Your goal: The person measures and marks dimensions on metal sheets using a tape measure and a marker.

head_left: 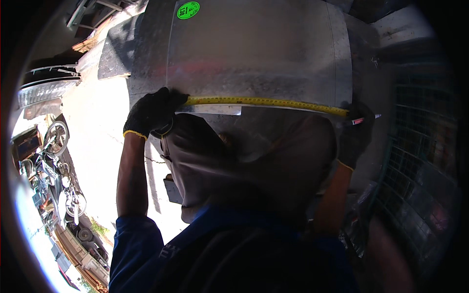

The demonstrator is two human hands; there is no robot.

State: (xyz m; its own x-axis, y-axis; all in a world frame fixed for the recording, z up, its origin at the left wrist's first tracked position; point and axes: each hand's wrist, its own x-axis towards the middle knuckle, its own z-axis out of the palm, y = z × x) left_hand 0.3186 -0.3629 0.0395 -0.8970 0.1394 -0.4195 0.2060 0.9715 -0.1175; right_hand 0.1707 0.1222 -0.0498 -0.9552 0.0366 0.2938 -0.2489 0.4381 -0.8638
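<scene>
- The yellow tape measure [266,102] runs stretched across the lower edge of a galvanised metal sheet [254,53], from about nine o'clock to three o'clock of the sheet, sagging slightly toward the right end.
- The left hand [151,111], in a dark glove with a yellow cuff, is closed around the tape's case end, its grip pressed together on it at the sheet's left edge.
- The right hand [355,134], also dark-gloved and in shadow, pinches a pen-like marker [364,119] with a red and white barrel just beside the tape's right end; its fingers are curled, touching the sheet's right edge.
- A round green sticker [188,10] sits at the sheet's twelve o'clock, near the top left corner.
- The head and shoulders, covered by a grey hood [244,161] and a blue shirt [141,244], fill the picture at six o'clock, below the tape.
- At nine o'clock, well apart, motorbikes [53,161] stand on sunlit concrete ground [97,127].
- At three o'clock a dark wire mesh panel [415,146] stands in shade beside the right hand.
</scene>
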